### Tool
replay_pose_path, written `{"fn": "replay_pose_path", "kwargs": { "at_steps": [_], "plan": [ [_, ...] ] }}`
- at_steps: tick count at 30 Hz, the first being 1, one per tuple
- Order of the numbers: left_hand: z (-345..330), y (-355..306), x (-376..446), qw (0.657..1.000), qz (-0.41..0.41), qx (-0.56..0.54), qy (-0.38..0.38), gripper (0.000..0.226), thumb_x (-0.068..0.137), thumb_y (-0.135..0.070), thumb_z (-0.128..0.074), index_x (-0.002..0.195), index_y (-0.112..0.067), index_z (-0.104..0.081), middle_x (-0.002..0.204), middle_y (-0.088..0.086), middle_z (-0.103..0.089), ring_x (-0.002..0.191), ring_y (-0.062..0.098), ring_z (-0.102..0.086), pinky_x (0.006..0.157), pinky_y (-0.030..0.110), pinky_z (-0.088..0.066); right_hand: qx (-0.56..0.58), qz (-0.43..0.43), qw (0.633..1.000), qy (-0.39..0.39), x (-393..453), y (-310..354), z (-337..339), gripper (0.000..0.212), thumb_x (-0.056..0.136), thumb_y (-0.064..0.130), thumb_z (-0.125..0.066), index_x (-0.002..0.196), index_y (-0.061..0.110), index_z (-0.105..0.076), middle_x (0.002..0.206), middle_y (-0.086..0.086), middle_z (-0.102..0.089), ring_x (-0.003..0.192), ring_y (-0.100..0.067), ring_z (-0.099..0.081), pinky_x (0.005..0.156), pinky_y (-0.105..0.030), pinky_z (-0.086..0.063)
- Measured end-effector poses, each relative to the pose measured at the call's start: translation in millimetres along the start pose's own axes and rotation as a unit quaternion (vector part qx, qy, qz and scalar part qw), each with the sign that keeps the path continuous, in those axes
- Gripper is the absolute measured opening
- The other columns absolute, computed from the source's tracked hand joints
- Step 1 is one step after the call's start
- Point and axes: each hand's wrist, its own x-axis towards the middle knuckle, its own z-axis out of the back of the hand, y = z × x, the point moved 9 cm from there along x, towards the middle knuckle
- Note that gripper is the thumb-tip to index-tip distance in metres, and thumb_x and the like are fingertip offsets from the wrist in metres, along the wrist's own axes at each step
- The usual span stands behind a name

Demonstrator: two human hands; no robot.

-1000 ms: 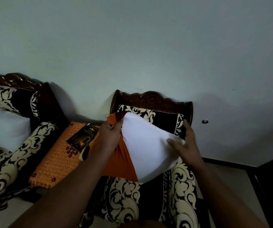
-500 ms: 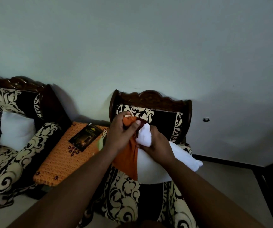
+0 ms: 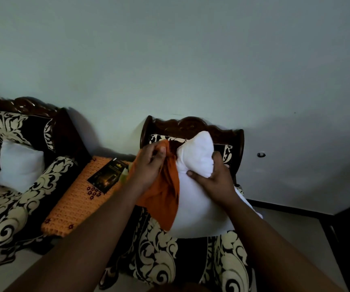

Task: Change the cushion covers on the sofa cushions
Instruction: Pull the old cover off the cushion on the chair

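Left hand (image 3: 148, 165) pinching bunched orange fabric cover (image 3: 165, 197); right hand (image 3: 214, 178), fingers curled, squeezing plump white cushion insert (image 3: 197, 199) above black-and-cream patterned armchair (image 3: 165, 256).

I see two armchairs with black-and-cream floral upholstery and dark carved wooden frames standing against a pale wall. On the seat of the left armchair (image 3: 12, 207) a bare white cushion (image 3: 20, 165) stands upright against the backrest. Between the two chairs I note a small table under an orange crocheted cloth (image 3: 73, 207); a dark booklet (image 3: 106, 175) lies flat on that cloth near its far end. The right armchair (image 3: 163, 249) stands just beside the table. Pale floor (image 3: 285, 232) shows at right.
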Motion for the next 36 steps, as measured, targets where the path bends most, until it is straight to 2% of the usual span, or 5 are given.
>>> {"fn": "replay_pose_path", "kwargs": {
  "at_steps": [9, 15, 21, 32, 36],
  "plan": [
    [7.0, 62.5, -14.6, 0.988, 0.150, -0.028, 0.027, 0.070, 0.086, -0.072, -0.057, 0.147, -0.042, -0.039, 0.147, -0.002, -0.050, 0.132, 0.026, -0.049, 0.106, 0.050, -0.044, 0.122, -0.048, 0.991, -0.027, -4.1, -8.9, 26.0, 0.084, 0.073, 0.028, -0.091, 0.139, 0.036, -0.040, 0.131, 0.023, -0.056, 0.121, -0.003, -0.057, 0.103, -0.038, -0.051],
    [40.2, 79.6, 4.2, 0.939, 0.087, 0.332, -0.035, 0.042, 0.095, -0.062, -0.041, 0.110, -0.031, -0.065, 0.114, 0.001, -0.062, 0.110, 0.030, -0.058, 0.089, 0.048, -0.051, 0.142, -0.051, 0.988, -0.030, -16.8, -6.1, 30.6, 0.059, 0.075, 0.013, -0.087, 0.127, 0.024, -0.061, 0.120, 0.011, -0.071, 0.109, -0.007, -0.067, 0.092, -0.027, -0.055],
    [21.2, 103.8, -12.3, 0.957, 0.215, -0.193, -0.015, 0.068, 0.078, -0.073, -0.068, 0.137, -0.045, -0.048, 0.126, -0.011, -0.061, 0.111, 0.018, -0.062, 0.095, 0.044, -0.053, 0.206, -0.083, 0.972, -0.073, -15.3, -13.6, 42.5, 0.052, 0.078, 0.005, -0.083, 0.125, 0.017, -0.063, 0.119, 0.000, -0.072, 0.110, -0.019, -0.069, 0.099, -0.045, -0.054],
    [-2.1, 110.3, -28.6, 0.871, 0.370, -0.311, 0.091, 0.068, 0.072, -0.081, -0.064, 0.117, -0.030, -0.072, 0.109, 0.003, -0.075, 0.104, 0.030, -0.068, 0.097, 0.054, -0.051, 0.283, -0.114, 0.949, -0.082, -13.8, -26.2, 29.1, 0.049, 0.082, -0.002, -0.076, 0.120, 0.025, -0.063, 0.118, 0.000, -0.073, 0.109, -0.019, -0.069, 0.090, -0.033, -0.059],
    [12.8, 95.3, -21.2, 0.924, 0.271, -0.258, -0.078, 0.043, 0.080, -0.057, -0.073, 0.113, -0.029, -0.073, 0.099, -0.001, -0.077, 0.098, 0.025, -0.071, 0.095, 0.049, -0.055, 0.206, -0.141, 0.968, -0.026, -14.3, -41.5, 18.9, 0.056, 0.083, 0.013, -0.080, 0.128, 0.034, -0.054, 0.123, 0.013, -0.068, 0.112, -0.006, -0.066, 0.101, -0.038, -0.054]
  ]
}}
